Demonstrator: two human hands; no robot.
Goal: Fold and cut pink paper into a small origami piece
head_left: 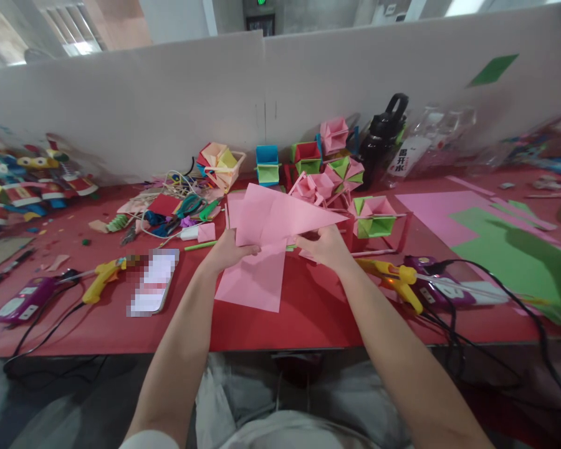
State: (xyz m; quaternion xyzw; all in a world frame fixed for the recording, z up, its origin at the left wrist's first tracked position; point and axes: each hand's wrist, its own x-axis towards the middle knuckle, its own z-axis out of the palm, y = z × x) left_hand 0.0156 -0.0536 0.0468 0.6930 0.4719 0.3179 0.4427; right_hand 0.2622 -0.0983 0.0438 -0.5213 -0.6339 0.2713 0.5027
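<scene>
- The left hand (229, 249) pinches the pink sheet (273, 218) at its left edge, the right hand (326, 244) is closed on the fold's lower edge; the sheet is held over the red table (318, 312), its lower flap drooping towards it
- Likely slip — the layers could shift between the fingers, so the crease lands crooked
- The yellow glue gun (395, 277) lies just beside the right wrist; a brush could snag its cord or smear the paper
- Behind the sheet, folded paper boxes (374, 215) crowd close; a phone (154, 280) lies to the left
</scene>
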